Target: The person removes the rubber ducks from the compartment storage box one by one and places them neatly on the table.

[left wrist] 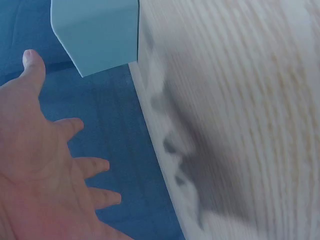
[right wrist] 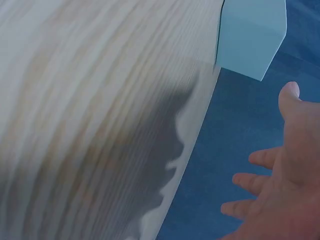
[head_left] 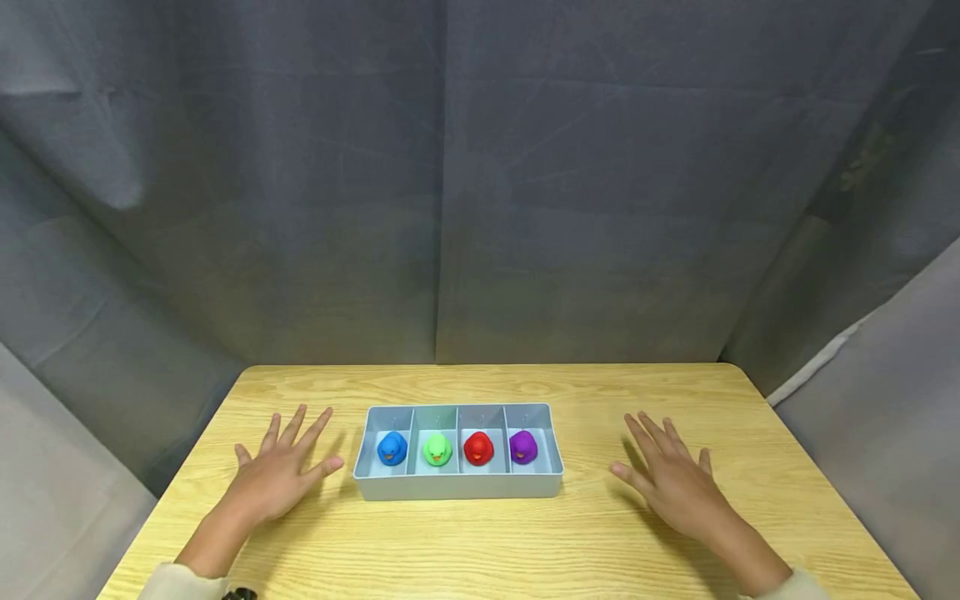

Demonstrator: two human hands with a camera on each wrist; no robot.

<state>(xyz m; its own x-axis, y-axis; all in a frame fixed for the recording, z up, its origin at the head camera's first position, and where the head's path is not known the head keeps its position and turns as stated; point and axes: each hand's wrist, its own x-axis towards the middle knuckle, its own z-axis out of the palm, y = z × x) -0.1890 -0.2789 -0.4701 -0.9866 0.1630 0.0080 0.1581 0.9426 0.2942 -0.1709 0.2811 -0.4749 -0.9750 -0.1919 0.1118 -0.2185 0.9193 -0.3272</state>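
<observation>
In the head view a pale grey-blue divided tray [head_left: 459, 487] stands on the wooden table. A small toy duck sits in each compartment: from left to right a blue duck [head_left: 392, 448], a light green duck [head_left: 437, 450], a red duck [head_left: 478, 449] and a purple duck [head_left: 523, 447]. My left hand [head_left: 277, 477] hovers left of the tray, fingers spread, holding nothing. Over the table on the tray's right, my right hand [head_left: 678, 483] is spread too, with nothing in it. Both wrist views show a tray end beyond the thumb, apart from it.
The light wooden table [head_left: 480, 550] has rounded far corners. Dark grey curtains [head_left: 337, 208] hang behind it and at both sides. Shadows of the hands fall on the tabletop. Something small and dark [head_left: 240, 593] shows at the left sleeve.
</observation>
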